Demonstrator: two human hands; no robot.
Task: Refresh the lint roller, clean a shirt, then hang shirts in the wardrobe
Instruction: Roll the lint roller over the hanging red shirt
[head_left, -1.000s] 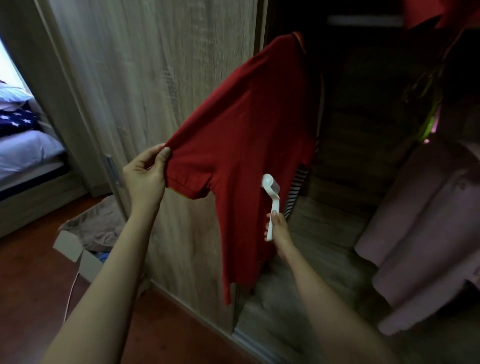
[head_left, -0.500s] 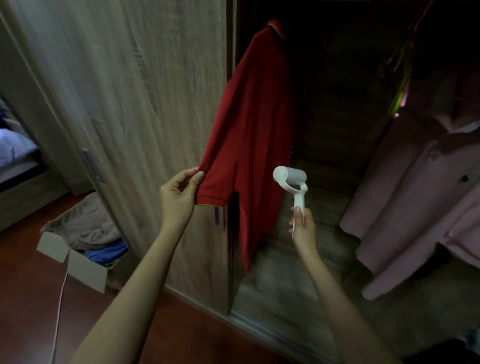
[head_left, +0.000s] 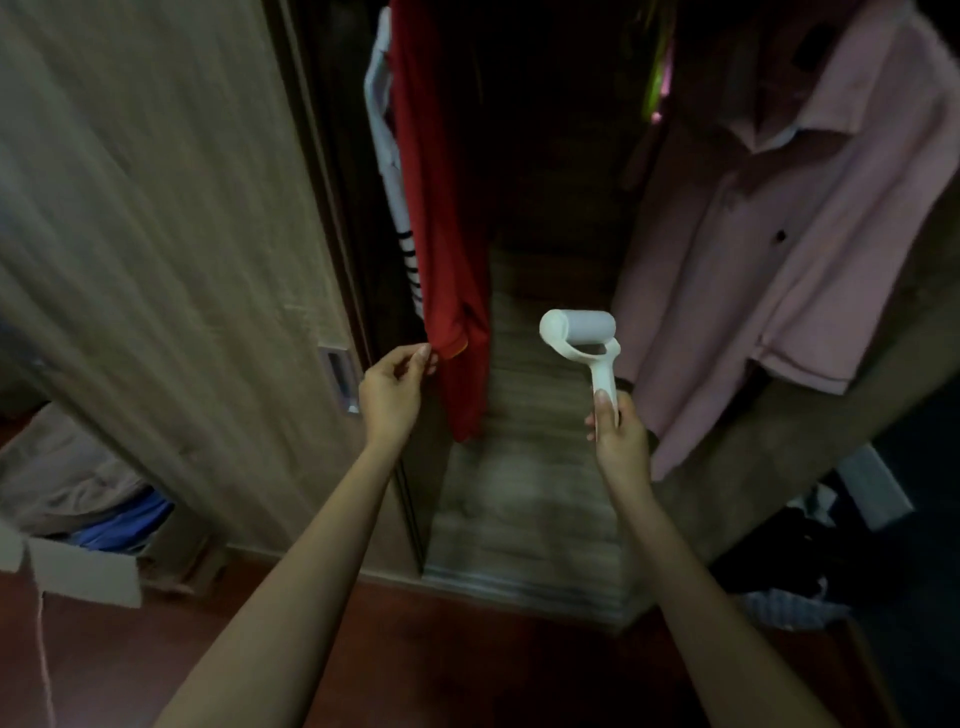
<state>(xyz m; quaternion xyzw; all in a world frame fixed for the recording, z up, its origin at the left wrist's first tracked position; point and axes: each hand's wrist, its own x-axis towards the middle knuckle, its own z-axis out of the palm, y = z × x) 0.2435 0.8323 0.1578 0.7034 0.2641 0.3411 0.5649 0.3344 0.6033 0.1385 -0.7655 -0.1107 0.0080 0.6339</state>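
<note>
A red shirt (head_left: 441, 218) hangs inside the open wardrobe, next to a white striped garment (head_left: 395, 171). My left hand (head_left: 392, 395) pinches the hem of the red shirt's sleeve between thumb and fingers. My right hand (head_left: 615, 436) grips the handle of a white lint roller (head_left: 579, 332), held upright to the right of the red shirt and apart from it. A pink shirt (head_left: 779, 234) hangs further right in the wardrobe.
The wooden sliding door (head_left: 171, 234) with a recessed handle (head_left: 340, 379) stands at the left. A cardboard box (head_left: 83, 566) with clothes sits on the red floor at lower left. Dark clothes (head_left: 789, 561) lie at lower right. The wardrobe floor (head_left: 524, 499) is wooden.
The red sleeve has dropped from stretched out to hanging nearly straight, with my left hand following it rightward. The lint roller has come off the shirt and moved right.
</note>
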